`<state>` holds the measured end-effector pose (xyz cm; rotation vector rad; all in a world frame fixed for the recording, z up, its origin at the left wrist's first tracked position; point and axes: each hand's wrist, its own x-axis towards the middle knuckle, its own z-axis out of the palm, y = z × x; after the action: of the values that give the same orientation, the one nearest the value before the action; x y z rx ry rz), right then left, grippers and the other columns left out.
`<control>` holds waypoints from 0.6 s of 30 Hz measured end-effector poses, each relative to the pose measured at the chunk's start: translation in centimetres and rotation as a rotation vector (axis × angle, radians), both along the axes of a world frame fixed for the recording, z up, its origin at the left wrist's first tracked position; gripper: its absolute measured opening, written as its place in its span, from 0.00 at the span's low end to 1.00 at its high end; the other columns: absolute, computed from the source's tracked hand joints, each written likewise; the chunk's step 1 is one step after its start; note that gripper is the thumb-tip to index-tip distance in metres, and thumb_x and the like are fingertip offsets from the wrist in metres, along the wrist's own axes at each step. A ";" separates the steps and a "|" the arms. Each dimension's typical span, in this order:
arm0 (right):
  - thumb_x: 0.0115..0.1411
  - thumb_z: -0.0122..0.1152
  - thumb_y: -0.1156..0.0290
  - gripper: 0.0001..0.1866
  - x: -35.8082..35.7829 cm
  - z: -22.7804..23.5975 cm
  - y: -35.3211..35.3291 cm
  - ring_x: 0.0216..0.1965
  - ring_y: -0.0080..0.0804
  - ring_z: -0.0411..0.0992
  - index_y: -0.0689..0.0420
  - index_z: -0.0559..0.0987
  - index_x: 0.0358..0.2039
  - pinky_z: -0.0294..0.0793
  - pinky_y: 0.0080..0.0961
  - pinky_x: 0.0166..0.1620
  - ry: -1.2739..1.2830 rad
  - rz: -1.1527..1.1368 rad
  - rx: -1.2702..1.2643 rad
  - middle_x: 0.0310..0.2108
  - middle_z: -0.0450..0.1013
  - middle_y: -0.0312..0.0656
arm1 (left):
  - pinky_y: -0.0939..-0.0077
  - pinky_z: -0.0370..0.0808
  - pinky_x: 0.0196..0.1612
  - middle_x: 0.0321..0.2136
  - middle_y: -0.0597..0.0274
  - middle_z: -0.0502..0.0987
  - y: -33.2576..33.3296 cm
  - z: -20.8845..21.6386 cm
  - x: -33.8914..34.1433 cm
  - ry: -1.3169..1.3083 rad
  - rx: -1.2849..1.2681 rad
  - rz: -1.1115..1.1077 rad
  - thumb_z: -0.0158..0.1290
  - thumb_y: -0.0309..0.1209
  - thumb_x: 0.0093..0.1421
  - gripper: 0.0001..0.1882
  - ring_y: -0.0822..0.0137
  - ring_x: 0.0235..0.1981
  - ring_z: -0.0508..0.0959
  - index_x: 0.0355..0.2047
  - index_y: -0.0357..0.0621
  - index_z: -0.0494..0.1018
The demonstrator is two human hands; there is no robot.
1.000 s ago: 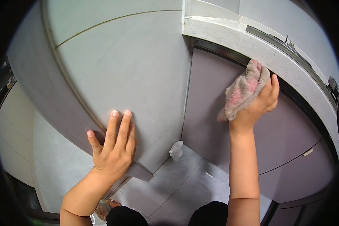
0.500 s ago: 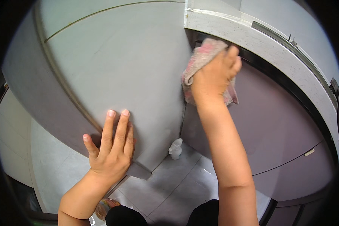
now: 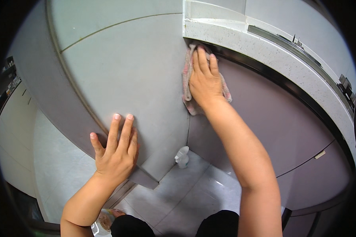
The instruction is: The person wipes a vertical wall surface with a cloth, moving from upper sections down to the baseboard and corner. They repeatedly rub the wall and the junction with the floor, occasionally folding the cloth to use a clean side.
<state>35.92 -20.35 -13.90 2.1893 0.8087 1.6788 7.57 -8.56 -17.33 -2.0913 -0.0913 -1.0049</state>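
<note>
My right hand (image 3: 205,75) lies over a grey and pink cloth (image 3: 192,103), pressing it against the top of a mauve cabinet front (image 3: 261,106), in the corner beside the tiled wall (image 3: 124,67). Its fingers point up at the dark strip (image 3: 261,72) under the countertop, and cloth sticks out on both sides of the hand. My left hand (image 3: 116,154) rests flat on the lower wall near its left edge, fingers spread, with nothing in it.
A speckled white countertop (image 3: 229,36) curves above the cabinet. On the grey tiled floor (image 3: 178,197) a white bottle (image 3: 182,157) stands in the corner. A clear container (image 3: 105,221) sits by my knee at lower left. Another counter with small items (image 3: 10,89) is at far left.
My right hand and the cloth have shifted left toward the corner, and the hand has turned flatter over the cloth. The view has shifted slightly; my left hand stays against the wall.
</note>
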 end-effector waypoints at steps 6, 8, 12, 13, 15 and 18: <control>0.56 0.52 0.65 0.18 -0.6 1.4 -2.5 0.60 0.35 0.60 0.54 0.79 0.47 0.54 0.39 0.54 -0.018 0.081 0.207 0.49 0.70 0.34 | 0.29 0.27 0.67 0.61 0.63 0.71 0.2 0.0 0.1 0.013 -0.002 0.003 0.63 0.38 0.46 0.18 0.52 0.65 0.66 0.39 0.49 0.80; 0.57 0.52 0.66 0.17 -1.4 1.2 -4.2 0.57 0.35 0.62 0.53 0.79 0.46 0.55 0.38 0.53 -0.018 0.124 0.320 0.50 0.71 0.33 | 0.29 0.27 0.67 0.61 0.64 0.71 0.3 -0.1 -0.1 0.007 0.004 0.012 0.62 0.38 0.47 0.17 0.53 0.65 0.67 0.38 0.50 0.80; 0.55 0.53 0.70 0.17 -1.7 0.8 -3.0 0.57 0.41 0.62 0.60 0.80 0.44 0.57 0.41 0.51 -0.022 0.196 0.485 0.47 0.72 0.41 | 0.30 0.28 0.68 0.60 0.65 0.72 0.4 -0.1 0.4 -0.021 0.031 0.012 0.61 0.38 0.48 0.15 0.53 0.63 0.69 0.38 0.50 0.80; 0.55 0.53 0.71 0.17 -1.7 0.8 -1.6 0.58 0.42 0.62 0.61 0.80 0.44 0.57 0.41 0.50 -0.003 0.210 0.517 0.48 0.72 0.42 | 0.30 0.27 0.68 0.60 0.65 0.72 0.4 -0.1 0.5 -0.026 0.040 0.015 0.60 0.38 0.49 0.15 0.53 0.63 0.69 0.38 0.51 0.80; 0.55 0.53 0.74 0.14 -2.5 1.5 1.7 0.55 0.47 0.63 0.62 0.79 0.41 0.60 0.42 0.50 0.236 0.383 0.516 0.45 0.72 0.47 | 0.30 0.27 0.68 0.59 0.65 0.73 0.5 -0.3 0.6 -0.036 0.062 0.017 0.59 0.38 0.51 0.13 0.53 0.63 0.70 0.37 0.51 0.80; 0.53 0.54 0.78 0.13 -3.7 2.1 5.1 0.51 0.51 0.64 0.64 0.77 0.40 0.65 0.45 0.50 0.471 0.606 0.794 0.45 0.69 0.51 | 0.30 0.26 0.67 0.58 0.65 0.74 0.6 -0.2 0.5 -0.020 0.110 0.036 0.56 0.40 0.53 0.13 0.53 0.63 0.70 0.37 0.51 0.80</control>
<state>32.26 -15.28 -11.82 3.2107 1.1512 2.0231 8.07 -7.98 -17.56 -1.9734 -0.0816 -0.9868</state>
